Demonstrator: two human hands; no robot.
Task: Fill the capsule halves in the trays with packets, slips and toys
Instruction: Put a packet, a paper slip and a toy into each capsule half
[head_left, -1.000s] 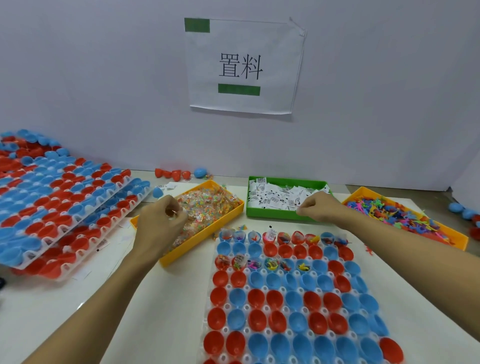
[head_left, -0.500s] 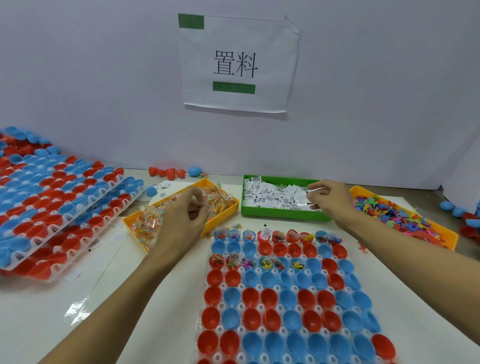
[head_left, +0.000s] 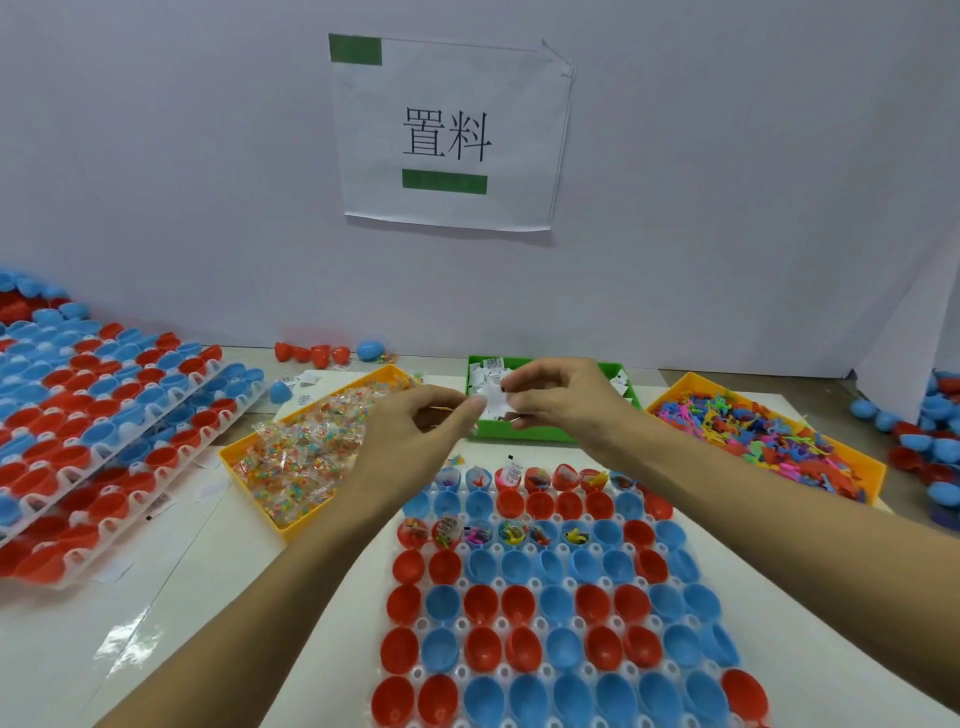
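Head view: both hands pinched on white slips (head_left: 492, 401); left hand (head_left: 415, 431) and right hand (head_left: 558, 400) fingers meeting above green bin (head_left: 519, 434); unfilled capsule halves (head_left: 540, 504) directly below, nearer; right hand closer.

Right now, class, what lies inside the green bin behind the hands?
The green bin holds white paper slips. Both hands, left hand and right hand, cover its middle, so the contents there are hidden.
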